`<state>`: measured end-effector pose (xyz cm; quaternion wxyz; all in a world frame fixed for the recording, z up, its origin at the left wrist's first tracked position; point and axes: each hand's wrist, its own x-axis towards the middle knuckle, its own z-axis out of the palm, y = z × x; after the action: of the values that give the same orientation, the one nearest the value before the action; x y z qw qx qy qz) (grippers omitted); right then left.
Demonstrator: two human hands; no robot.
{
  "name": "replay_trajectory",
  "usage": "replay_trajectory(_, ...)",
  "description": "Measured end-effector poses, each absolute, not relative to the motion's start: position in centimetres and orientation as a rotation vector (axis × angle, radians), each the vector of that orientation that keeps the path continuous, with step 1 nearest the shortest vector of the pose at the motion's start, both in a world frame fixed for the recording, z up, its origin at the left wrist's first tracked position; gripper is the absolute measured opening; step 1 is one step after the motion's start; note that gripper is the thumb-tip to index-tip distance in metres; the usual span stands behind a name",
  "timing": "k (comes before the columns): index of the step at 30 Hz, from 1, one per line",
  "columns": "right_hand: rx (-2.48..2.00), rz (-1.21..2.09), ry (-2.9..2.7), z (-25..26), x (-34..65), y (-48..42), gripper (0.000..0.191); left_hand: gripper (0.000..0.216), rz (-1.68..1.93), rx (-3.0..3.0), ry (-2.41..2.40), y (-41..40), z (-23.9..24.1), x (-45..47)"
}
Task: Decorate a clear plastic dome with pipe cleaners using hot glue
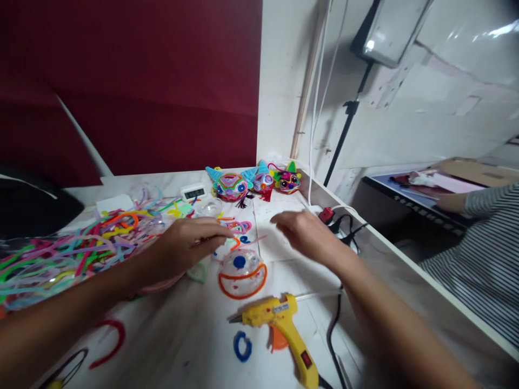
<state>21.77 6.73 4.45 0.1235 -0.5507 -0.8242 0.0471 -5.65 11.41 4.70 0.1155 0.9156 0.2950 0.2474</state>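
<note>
My left hand (pixel 194 243) hovers above the table with fingers stretched to the right and thumb a little apart; I see nothing in it. Below its fingertips lies a bent orange pipe cleaner (pixel 235 244). My right hand (pixel 302 233), slightly blurred, is raised across from it, fingers loosely bent to the left, nothing visible in them. Between and below the hands sits a clear plastic dome (pixel 255 259) with a blue coiled disc (pixel 239 262) and an orange pipe cleaner outline (pixel 243 296). A thin pink pipe cleaner (pixel 258 239) lies behind the dome.
A yellow glue gun (pixel 279 316) lies in front, its black cord (pixel 334 335) running right. Near it is a blue pipe cleaner ring (pixel 242 347). Pipe cleaners (pixel 93 248) pile up left. Colourful decorated figures (pixel 232 186) and a digital timer (pixel 193 192) stand behind. A person's striped sleeve (pixel 486 202) shows right.
</note>
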Motion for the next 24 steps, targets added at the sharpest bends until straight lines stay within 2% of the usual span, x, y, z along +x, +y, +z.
replay_trajectory(2, -1.888, -0.007, -2.316, 3.1, 23.8, 9.5, 0.038, 0.025, 0.708, 2.760, 0.807, 10.0, 3.9, -5.7)
replay_trajectory(7, -1.973, -0.001, -2.386, -0.4, 26.2, 12.6, 0.054, 0.029, 0.481, 2.892, 0.857, 8.8, 2.7, -6.1)
replay_trajectory(12, -2.019, 0.022, -2.400, -2.4, 26.0, 12.8, 0.041, 0.030, 0.443, 2.928, 0.903, 9.5, 2.5, -6.2)
replay_trajectory(20, -2.011, 0.174, -2.184, -2.0, 27.0, 13.4, 0.022, 0.032, 0.560, 2.958, 0.884, 10.7, 2.6, -5.9)
replay_trajectory(24, -1.883, 0.333, -2.000, -1.5, 27.8, 13.5, 0.021, 0.034, 0.523, 2.945, 0.944, 10.7, 2.8, -5.7)
